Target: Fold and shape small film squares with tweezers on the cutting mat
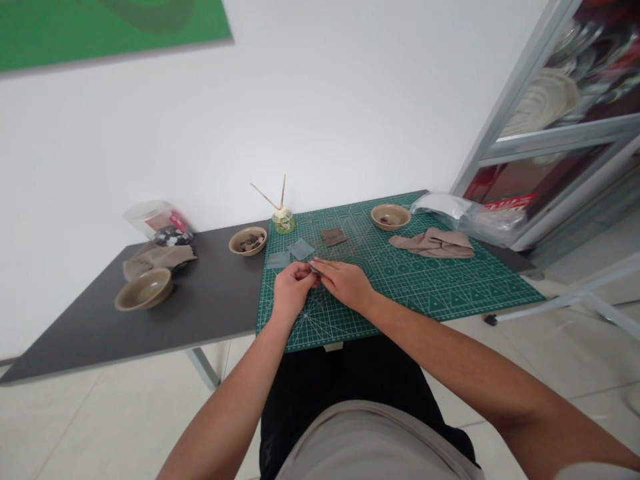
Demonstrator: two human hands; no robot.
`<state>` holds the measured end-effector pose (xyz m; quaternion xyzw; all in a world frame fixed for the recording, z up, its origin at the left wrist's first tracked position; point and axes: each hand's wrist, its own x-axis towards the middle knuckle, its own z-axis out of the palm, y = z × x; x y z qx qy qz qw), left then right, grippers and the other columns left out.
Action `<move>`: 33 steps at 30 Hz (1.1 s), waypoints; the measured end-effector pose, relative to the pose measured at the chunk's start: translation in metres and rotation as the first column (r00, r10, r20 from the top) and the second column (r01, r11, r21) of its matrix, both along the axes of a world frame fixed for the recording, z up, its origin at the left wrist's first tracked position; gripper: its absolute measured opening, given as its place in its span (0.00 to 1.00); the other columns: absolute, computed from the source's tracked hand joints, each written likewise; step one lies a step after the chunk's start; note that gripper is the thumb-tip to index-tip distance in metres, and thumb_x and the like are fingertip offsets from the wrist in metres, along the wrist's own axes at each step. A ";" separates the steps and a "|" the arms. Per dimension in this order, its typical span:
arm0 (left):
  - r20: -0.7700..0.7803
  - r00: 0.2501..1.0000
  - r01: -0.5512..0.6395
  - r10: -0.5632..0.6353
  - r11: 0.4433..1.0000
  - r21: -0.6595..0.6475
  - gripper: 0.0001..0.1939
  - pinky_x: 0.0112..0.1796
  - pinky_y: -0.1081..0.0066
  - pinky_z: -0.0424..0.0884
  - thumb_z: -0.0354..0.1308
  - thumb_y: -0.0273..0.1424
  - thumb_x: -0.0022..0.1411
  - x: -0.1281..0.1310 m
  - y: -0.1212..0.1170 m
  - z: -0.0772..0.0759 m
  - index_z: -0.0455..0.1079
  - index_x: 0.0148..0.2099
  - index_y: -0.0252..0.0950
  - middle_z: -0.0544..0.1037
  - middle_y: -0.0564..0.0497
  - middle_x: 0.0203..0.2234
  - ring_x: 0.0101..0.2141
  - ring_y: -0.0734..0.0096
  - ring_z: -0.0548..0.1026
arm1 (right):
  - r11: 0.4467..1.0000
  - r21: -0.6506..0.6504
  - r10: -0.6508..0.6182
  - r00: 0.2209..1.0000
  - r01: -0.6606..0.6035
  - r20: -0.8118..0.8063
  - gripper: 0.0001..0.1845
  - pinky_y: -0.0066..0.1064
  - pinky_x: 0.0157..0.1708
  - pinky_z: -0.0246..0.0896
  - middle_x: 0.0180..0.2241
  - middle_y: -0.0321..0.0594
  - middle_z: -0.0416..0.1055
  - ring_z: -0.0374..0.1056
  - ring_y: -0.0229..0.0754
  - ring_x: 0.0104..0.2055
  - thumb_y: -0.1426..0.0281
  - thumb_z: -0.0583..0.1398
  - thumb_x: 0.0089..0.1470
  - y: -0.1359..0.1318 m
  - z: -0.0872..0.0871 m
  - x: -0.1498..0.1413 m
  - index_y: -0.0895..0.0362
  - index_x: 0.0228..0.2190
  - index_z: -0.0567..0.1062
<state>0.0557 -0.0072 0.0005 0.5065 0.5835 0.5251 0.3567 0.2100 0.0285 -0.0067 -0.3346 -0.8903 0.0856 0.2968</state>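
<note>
White wall [360, 107] forms the background, with a glass-fronted cabinet [493, 148] at the right. Dark grey surface [215, 293] stands against the wall and carries a green cutting mat [425, 293] on its right part.

Clear plastic bag [470, 217] lies at the mat's far right corner, just beyond a crumpled brown cloth [435, 243]. Left hand [291, 292] and right hand [349, 285] meet above the mat, near its front edge, with fingers drawn close together.

Three tan bowls are positioned as follows: left bowl [144, 291] on the dark surface; middle bowl [234, 243], holding small dark and light pieces, beside the mat's left edge; right bowl [400, 217] on the mat. Glass jar [284, 222] with two upright, splayed sticks stands at the mat's far left corner. One brown square [333, 237] and two grey-blue squares [301, 249] lie flat beyond the hands.

Both hands pinch a small grey piece [315, 269] between the fingertips. Its visible part slants down toward the right; fingers cover the remainder, so its full long axis cannot be determined.
</note>
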 end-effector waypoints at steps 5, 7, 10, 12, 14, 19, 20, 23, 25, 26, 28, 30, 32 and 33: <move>-0.042 0.999 -0.029 0.029 1.000 -0.005 0.02 0.28 0.73 0.70 0.61 0.26 0.49 0.000 -0.001 0.002 0.72 0.29 0.35 0.78 0.54 0.19 0.23 0.71 0.75 | 0.998 0.054 0.038 0.999 -0.038 0.005 0.24 0.41 0.59 0.65 0.58 0.44 0.68 0.67 0.44 0.59 0.78 0.54 0.61 0.000 -0.002 -0.001 0.54 0.57 0.71; -0.031 0.999 -0.035 0.034 0.999 -0.012 0.01 0.29 0.73 0.71 0.61 0.26 0.49 0.000 -0.001 0.001 0.73 0.28 0.35 0.78 0.54 0.19 0.24 0.71 0.76 | 0.995 0.077 0.059 0.998 -0.058 -0.003 0.24 0.40 0.59 0.65 0.59 0.44 0.68 0.66 0.44 0.60 0.78 0.54 0.61 0.000 -0.003 -0.001 0.54 0.57 0.71; 0.020 0.999 -0.040 0.040 0.999 -0.027 0.02 0.31 0.72 0.73 0.62 0.25 0.48 0.000 -0.001 0.000 0.73 0.29 0.35 0.79 0.54 0.22 0.25 0.70 0.77 | 0.992 0.100 0.073 0.997 -0.072 -0.006 0.24 0.39 0.60 0.64 0.59 0.45 0.67 0.66 0.43 0.60 0.78 0.53 0.62 0.000 -0.005 -0.001 0.55 0.57 0.71; 0.045 0.998 -0.045 0.046 0.999 -0.029 0.03 0.32 0.71 0.74 0.63 0.26 0.48 0.000 -0.001 -0.002 0.74 0.30 0.35 0.80 0.53 0.23 0.27 0.69 0.78 | 0.993 0.098 0.067 0.998 -0.067 -0.003 0.23 0.38 0.60 0.64 0.59 0.44 0.67 0.66 0.42 0.60 0.77 0.53 0.62 0.000 -0.004 -0.001 0.55 0.57 0.71; 0.037 0.998 -0.048 0.049 0.999 -0.023 0.03 0.32 0.71 0.74 0.64 0.27 0.49 0.000 -0.001 -0.003 0.74 0.30 0.35 0.81 0.53 0.23 0.27 0.68 0.79 | 0.995 0.086 0.059 0.998 -0.059 -0.002 0.23 0.37 0.59 0.64 0.59 0.45 0.67 0.66 0.42 0.60 0.77 0.52 0.62 -0.001 -0.003 -0.001 0.56 0.57 0.71; 0.009 0.997 -0.070 0.070 0.998 -0.007 0.05 0.32 0.70 0.74 0.65 0.31 0.51 0.000 -0.003 -0.004 0.74 0.32 0.35 0.81 0.52 0.24 0.28 0.67 0.80 | 0.999 0.032 0.021 1.000 -0.021 -0.007 0.24 0.39 0.57 0.66 0.58 0.44 0.68 0.68 0.44 0.58 0.77 0.53 0.61 -0.002 0.001 0.001 0.56 0.57 0.71; 0.018 0.997 -0.073 0.074 0.997 -0.007 0.06 0.32 0.70 0.74 0.65 0.32 0.51 0.000 -0.003 -0.004 0.74 0.32 0.35 0.81 0.52 0.23 0.28 0.67 0.80 | 1.000 0.023 0.010 1.000 -0.009 -0.006 0.24 0.39 0.57 0.67 0.58 0.44 0.68 0.68 0.44 0.58 0.77 0.53 0.61 -0.002 0.002 0.001 0.55 0.57 0.71; 0.023 0.997 -0.073 0.073 0.997 -0.005 0.07 0.32 0.70 0.73 0.65 0.32 0.51 0.000 -0.003 -0.003 0.74 0.33 0.35 0.80 0.52 0.23 0.27 0.67 0.79 | 1.000 0.019 -0.003 1.000 0.003 0.004 0.23 0.39 0.57 0.67 0.58 0.44 0.68 0.68 0.44 0.58 0.77 0.53 0.61 -0.002 0.002 0.001 0.56 0.57 0.71; -0.012 0.998 -0.067 0.067 0.998 -0.008 0.04 0.31 0.71 0.72 0.64 0.30 0.51 0.000 -0.002 -0.002 0.74 0.31 0.35 0.80 0.53 0.22 0.26 0.68 0.78 | 0.999 0.037 0.016 1.000 -0.016 0.011 0.23 0.38 0.57 0.66 0.58 0.45 0.68 0.68 0.43 0.58 0.77 0.52 0.61 -0.002 0.001 0.000 0.57 0.56 0.71; -0.038 0.997 -0.068 0.067 0.998 -0.008 0.03 0.30 0.71 0.72 0.63 0.29 0.51 0.000 -0.002 -0.002 0.74 0.30 0.35 0.79 0.53 0.21 0.25 0.69 0.78 | 0.998 0.048 0.029 1.000 -0.030 0.012 0.23 0.37 0.58 0.65 0.58 0.45 0.68 0.67 0.43 0.59 0.78 0.52 0.61 -0.002 0.001 0.000 0.58 0.56 0.71; -0.082 0.994 -0.074 0.073 0.997 -0.005 0.01 0.30 0.72 0.70 0.61 0.27 0.51 0.000 -0.002 0.000 0.74 0.29 0.35 0.79 0.54 0.21 0.25 0.70 0.77 | 0.996 0.065 0.052 0.999 -0.052 0.009 0.23 0.37 0.59 0.64 0.58 0.45 0.68 0.67 0.42 0.59 0.78 0.52 0.61 -0.002 0.000 -0.001 0.58 0.56 0.72; -0.096 0.992 -0.079 0.078 0.997 -0.002 0.02 0.30 0.72 0.70 0.60 0.27 0.51 0.000 -0.002 0.001 0.74 0.30 0.35 0.79 0.54 0.21 0.25 0.71 0.77 | 0.996 0.069 0.057 0.998 -0.057 0.001 0.24 0.37 0.59 0.64 0.58 0.44 0.68 0.67 0.42 0.59 0.79 0.53 0.60 -0.002 0.000 -0.002 0.57 0.56 0.72; -0.089 0.993 -0.077 0.076 0.997 -0.006 0.03 0.31 0.72 0.71 0.60 0.28 0.52 0.000 -0.003 0.002 0.74 0.32 0.36 0.79 0.54 0.22 0.26 0.70 0.77 | 0.997 0.063 0.039 0.999 -0.039 -0.005 0.24 0.37 0.57 0.66 0.58 0.43 0.69 0.68 0.42 0.58 0.79 0.53 0.60 -0.002 0.000 -0.001 0.56 0.56 0.71; -0.081 0.994 -0.074 0.073 0.997 -0.007 0.04 0.32 0.72 0.71 0.60 0.29 0.53 0.000 -0.003 0.002 0.74 0.32 0.36 0.80 0.54 0.23 0.26 0.70 0.78 | 0.998 0.060 0.026 1.000 -0.025 -0.007 0.24 0.37 0.56 0.67 0.58 0.44 0.69 0.69 0.43 0.57 0.78 0.53 0.60 -0.002 0.000 -0.001 0.56 0.57 0.71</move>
